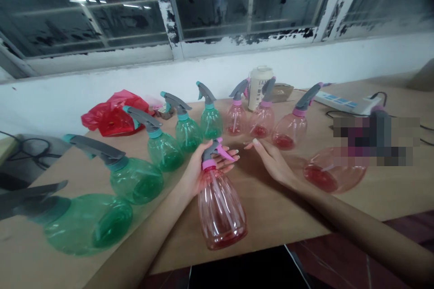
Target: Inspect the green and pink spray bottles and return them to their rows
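Observation:
A clear pink spray bottle (222, 210) with a grey head and a pink trigger is held near the table's front edge. My left hand (198, 162) is closed around its neck from behind and the left, its fingertips showing past the trigger. The bottle leans, its base toward me. My right hand (269, 158) hovers to the right of the trigger, apart from the bottle, fingers and thumb stretched out and holding nothing. Several green spray bottles (166, 151) stand in a slanting row on the left. More pink spray bottles (290, 131) line the back and right.
On the wooden table (271, 221), a red plastic bag (117, 113) lies at the back left. A lidded paper cup (259, 88) stands behind the pink bottles. A white power strip (346, 101) with cables is at the back right. Windows (217, 0) rise above the white wall.

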Available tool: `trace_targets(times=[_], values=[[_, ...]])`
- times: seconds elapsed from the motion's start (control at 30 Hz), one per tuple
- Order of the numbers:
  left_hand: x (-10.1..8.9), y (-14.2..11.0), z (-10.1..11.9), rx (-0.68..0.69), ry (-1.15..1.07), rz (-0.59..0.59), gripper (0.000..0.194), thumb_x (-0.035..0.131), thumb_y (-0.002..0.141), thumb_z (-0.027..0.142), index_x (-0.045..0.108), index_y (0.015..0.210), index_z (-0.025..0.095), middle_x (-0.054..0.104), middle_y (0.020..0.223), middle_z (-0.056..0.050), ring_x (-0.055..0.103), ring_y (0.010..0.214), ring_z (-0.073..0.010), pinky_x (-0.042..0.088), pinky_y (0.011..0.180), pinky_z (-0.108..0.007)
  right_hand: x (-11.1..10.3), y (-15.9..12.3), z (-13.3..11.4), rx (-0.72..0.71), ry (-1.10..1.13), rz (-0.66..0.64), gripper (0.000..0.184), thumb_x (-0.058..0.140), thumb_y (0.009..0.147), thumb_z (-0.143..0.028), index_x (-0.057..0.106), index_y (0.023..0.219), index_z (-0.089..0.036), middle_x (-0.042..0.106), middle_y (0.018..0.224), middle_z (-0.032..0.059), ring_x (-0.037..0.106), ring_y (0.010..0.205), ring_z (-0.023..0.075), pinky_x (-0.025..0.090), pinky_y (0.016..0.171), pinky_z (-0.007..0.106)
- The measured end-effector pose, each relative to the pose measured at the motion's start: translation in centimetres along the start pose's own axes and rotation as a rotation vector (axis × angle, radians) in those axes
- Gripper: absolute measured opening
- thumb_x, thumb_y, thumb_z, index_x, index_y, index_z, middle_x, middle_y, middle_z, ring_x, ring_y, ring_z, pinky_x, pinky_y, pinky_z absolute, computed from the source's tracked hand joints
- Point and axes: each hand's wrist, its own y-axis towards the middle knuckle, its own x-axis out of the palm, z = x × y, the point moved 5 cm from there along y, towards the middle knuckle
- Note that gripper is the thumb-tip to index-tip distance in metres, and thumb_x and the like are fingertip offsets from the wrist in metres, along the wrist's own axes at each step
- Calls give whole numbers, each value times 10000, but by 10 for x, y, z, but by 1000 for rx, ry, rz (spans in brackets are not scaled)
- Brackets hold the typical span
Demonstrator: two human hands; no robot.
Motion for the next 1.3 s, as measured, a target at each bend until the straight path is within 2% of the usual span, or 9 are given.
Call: trace_targets(times=[0.27, 0.37, 0.43, 0.5, 0.63, 0.73, 0.83, 1.13, 1.3], values=[[-2, 3, -12, -57, 15, -23, 394, 486, 862, 432, 657, 934, 85, 709, 935, -178, 676, 929, -267, 512, 820, -347, -2, 0, 0, -4, -5, 16, 419, 361, 916, -521, 644, 843, -221, 668, 935, 33, 571, 1029, 219, 362, 950, 371], [-5, 5, -12, -26, 45, -1, 340, 507, 850, 408, 655, 801, 106, 689, 737, -112, 687, 717, -209, 525, 660, -273, -1, -2, 0, -4, 3, 8, 403, 369, 919, -510, 653, 879, -227, 668, 952, 31, 568, 1042, 217, 348, 968, 377], [-2, 3, -8, 14, 60, -14, 321, 519, 845, 391, 624, 699, 125, 626, 607, -55, 636, 559, -153, 486, 532, -223, 0, -2, 0, -6, 5, 3, 400, 371, 919, -508, 657, 888, -230, 667, 957, 30, 569, 1039, 217, 341, 976, 383], [2, 0, -3, 62, 77, -27, 334, 523, 842, 392, 599, 645, 134, 580, 547, -28, 592, 491, -129, 450, 471, -205, 0, -3, 0, -15, 0, -1, 401, 368, 920, -506, 658, 886, -231, 665, 950, 31, 570, 1031, 218, 340, 977, 386], [2, -2, 7, 116, 126, 30, 352, 512, 849, 418, 652, 744, 112, 683, 706, -99, 672, 651, -183, 508, 586, -242, -2, -1, -1, -46, -21, 10, 402, 363, 922, -502, 650, 880, -224, 639, 932, 38, 565, 1019, 216, 350, 965, 375], [-5, 1, 6, 70, 91, 75, 403, 497, 852, 456, 675, 856, 95, 712, 898, -158, 692, 831, -236, 530, 731, -295, -4, 0, 0, -61, -23, 11, 407, 359, 919, -513, 635, 856, -221, 620, 966, 42, 555, 1021, 214, 356, 957, 374], [-10, 6, 3, 39, 54, 78, 425, 496, 849, 470, 673, 922, 91, 705, 980, -178, 680, 918, -262, 524, 800, -328, -6, 0, 0, -71, -11, 12, 406, 354, 920, -514, 626, 848, -221, 611, 995, 47, 547, 1031, 215, 353, 960, 379], [-6, 4, -4, 9, 21, 59, 454, 471, 869, 442, 655, 1026, 58, 691, 1035, -194, 666, 965, -269, 505, 858, -350, -6, -1, -4, -86, 5, 3, 391, 369, 913, -517, 627, 864, -227, 586, 1084, 57, 515, 1099, 227, 325, 998, 414], [-7, 6, -9, -22, 16, 84, 425, 467, 870, 437, 673, 930, 71, 708, 929, -167, 688, 858, -251, 532, 779, -325, -7, 0, -4, -87, 2, 6, 389, 376, 911, -519, 623, 864, -222, 584, 1079, 58, 517, 1093, 225, 327, 998, 409]])
